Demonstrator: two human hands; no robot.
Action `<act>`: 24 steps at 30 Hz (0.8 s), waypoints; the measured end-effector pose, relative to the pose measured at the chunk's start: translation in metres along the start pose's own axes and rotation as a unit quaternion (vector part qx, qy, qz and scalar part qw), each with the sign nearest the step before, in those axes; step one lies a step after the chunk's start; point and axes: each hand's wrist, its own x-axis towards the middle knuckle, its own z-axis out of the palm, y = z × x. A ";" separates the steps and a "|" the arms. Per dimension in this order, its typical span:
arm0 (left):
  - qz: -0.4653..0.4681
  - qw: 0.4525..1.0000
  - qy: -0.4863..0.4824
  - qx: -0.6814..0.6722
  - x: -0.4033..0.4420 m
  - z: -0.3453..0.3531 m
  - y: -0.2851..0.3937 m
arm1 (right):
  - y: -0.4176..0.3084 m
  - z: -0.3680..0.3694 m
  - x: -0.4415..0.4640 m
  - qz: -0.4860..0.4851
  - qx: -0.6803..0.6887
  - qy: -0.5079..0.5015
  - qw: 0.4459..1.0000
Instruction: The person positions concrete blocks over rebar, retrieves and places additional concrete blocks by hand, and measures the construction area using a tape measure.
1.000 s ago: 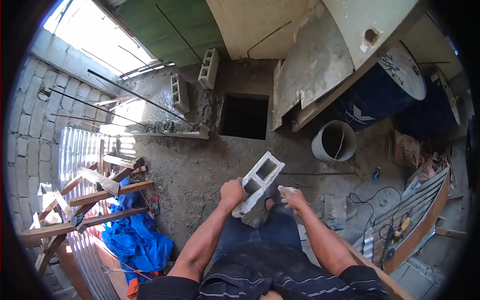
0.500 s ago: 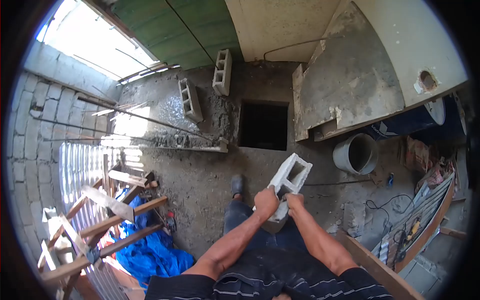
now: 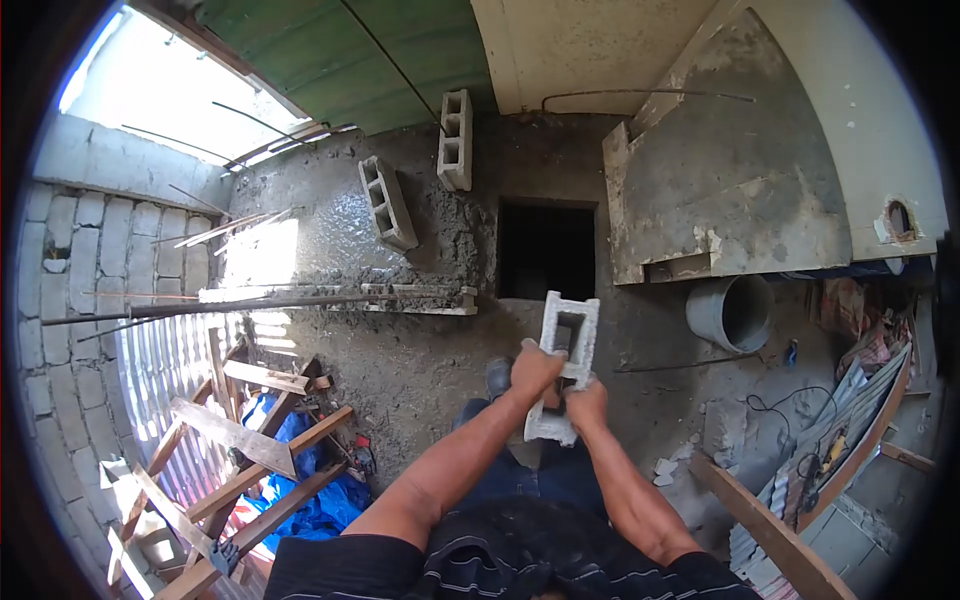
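A grey concrete hollow block [image 3: 578, 322] hangs in front of my body, its open cells facing up toward me. Gripping its left side near the middle is my left hand [image 3: 538, 368], fingers closed. On the opposite side, a little lower, my right hand [image 3: 586, 402] is closed round the block too. The fingertips of both hands are partly hidden by the block. Beyond it lies a dark square opening [image 3: 546, 250] in the floor. Two more hollow blocks rest farther off: one block [image 3: 388, 205] on the wet mortar [image 3: 335, 225], another block [image 3: 455, 140] near the green panel.
A board-edged ledge [image 3: 420, 300] and long steel bars [image 3: 250, 305] lie left of the opening. Timber pieces [image 3: 270, 455] and blue tarp [image 3: 310, 510] fill the lower left. At right are a bucket [image 3: 735, 315], a concrete slab [image 3: 730, 200] and a wooden plank [image 3: 765, 530].
Both hands have turned the block more upright in view, its far end swinging left and its near end coming clear of my body. The camera view has shifted slightly.
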 end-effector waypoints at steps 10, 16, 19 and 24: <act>-0.053 0.953 0.024 -0.298 0.135 -0.046 0.007 | -0.049 0.029 0.102 -0.091 -0.075 -0.115 0.986; -0.061 0.959 -0.024 -0.276 0.287 -0.120 0.020 | 0.094 0.001 0.106 -0.002 0.129 -0.022 0.991; 0.034 0.950 -0.023 -0.311 0.361 -0.139 0.008 | 0.187 -0.034 0.055 0.127 0.052 0.036 0.990; 0.053 0.980 0.047 -0.187 0.489 -0.154 -0.038 | 0.335 -0.050 -0.085 0.290 -0.129 -0.028 0.948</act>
